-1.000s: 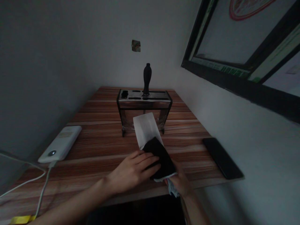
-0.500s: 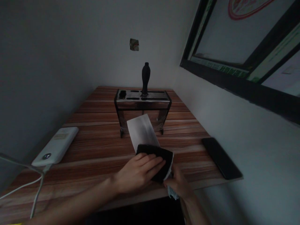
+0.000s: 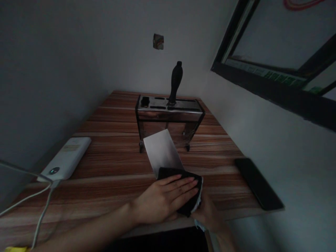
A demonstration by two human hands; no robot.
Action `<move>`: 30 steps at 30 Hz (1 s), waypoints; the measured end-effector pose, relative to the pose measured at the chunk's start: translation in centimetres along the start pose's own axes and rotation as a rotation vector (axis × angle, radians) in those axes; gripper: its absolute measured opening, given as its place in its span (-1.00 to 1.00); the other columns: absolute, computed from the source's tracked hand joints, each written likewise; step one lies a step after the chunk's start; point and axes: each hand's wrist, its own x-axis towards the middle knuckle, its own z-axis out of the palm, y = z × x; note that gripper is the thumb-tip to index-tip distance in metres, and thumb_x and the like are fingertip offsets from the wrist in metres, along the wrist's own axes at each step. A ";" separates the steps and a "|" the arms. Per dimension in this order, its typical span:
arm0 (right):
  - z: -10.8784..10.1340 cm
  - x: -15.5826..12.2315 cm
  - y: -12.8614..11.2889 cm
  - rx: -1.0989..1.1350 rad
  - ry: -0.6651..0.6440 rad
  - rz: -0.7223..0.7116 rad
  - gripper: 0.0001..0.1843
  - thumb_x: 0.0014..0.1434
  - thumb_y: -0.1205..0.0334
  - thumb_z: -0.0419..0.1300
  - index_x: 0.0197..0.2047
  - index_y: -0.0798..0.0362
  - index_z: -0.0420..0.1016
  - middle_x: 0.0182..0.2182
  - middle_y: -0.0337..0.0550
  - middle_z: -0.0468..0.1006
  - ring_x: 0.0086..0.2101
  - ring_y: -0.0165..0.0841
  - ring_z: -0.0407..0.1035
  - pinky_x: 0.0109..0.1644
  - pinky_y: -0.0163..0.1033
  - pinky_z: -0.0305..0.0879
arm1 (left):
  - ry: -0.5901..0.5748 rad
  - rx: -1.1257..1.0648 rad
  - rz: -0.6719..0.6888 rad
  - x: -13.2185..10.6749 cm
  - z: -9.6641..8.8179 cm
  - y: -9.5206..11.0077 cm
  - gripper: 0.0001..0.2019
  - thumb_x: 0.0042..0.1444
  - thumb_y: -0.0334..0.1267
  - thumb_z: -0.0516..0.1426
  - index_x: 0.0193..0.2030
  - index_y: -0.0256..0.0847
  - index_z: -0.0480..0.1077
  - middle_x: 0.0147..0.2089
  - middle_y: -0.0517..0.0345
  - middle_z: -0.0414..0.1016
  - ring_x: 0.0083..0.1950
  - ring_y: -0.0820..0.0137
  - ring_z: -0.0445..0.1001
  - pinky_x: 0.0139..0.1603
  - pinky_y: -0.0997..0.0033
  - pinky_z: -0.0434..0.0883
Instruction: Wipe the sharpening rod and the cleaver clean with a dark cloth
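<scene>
A broad, rectangular metal cleaver blade points away from me, tilted above the wooden table. Its lower part is covered by a folded black cloth with a pale frayed edge. My left hand lies over the cloth, fingers together and pressing it on the blade; the thumb is hidden. Close behind the cloth, my right hand is closed at the cleaver's near end, where the handle is hidden. A light blue scrap of cloth hangs below that hand.
Beyond the blade stands a metal knife block with one black knife handle sticking up. A white power bank with a cable lies left. Toward the right edge rests a black phone. Walls border the wooden table.
My left hand has slid a little right across the black cloth, its fingers now reaching nearer the frayed edge. The view has shifted slightly; the cleaver stays in front of the knife block.
</scene>
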 end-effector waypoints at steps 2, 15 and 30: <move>0.2 -0.2 0.0 -0.008 0.039 -0.001 -0.42 -0.14 0.24 0.24 0.01 0.10 0.28 -0.02 0.09 0.44 -0.01 -0.06 0.31 0.06 0.03 0.24 | 0.005 0.007 -0.013 0.0 0.0 0.1 -0.42 0.19 -0.21 -0.01 0.30 -0.40 -0.05 0.36 0.01 -0.14 0.37 0.36 -0.22 0.35 0.29 -0.20; -0.5 0.0 -0.7 -0.108 -0.064 0.009 -0.67 -0.08 0.34 0.14 -0.17 0.10 0.36 -0.30 -0.07 0.53 -0.28 -0.22 0.40 -0.17 -0.13 0.35 | 0.059 0.032 -0.101 0.2 0.6 0.0 -0.41 0.19 -0.19 -0.01 0.31 -0.32 -0.08 0.38 0.13 -0.19 0.38 0.42 -0.27 0.35 0.28 -0.22; 0.1 0.2 -2.5 -0.109 -0.194 -0.039 -0.93 0.07 0.26 0.08 -0.34 0.06 0.29 -0.49 -0.28 0.31 -0.46 -0.45 0.21 -0.37 -0.36 0.19 | 0.196 0.204 -0.428 -0.2 -2.0 -3.8 -0.42 0.12 -0.36 -0.01 0.30 -0.29 -0.04 0.35 0.07 -0.06 0.36 0.31 -0.14 0.33 0.17 -0.13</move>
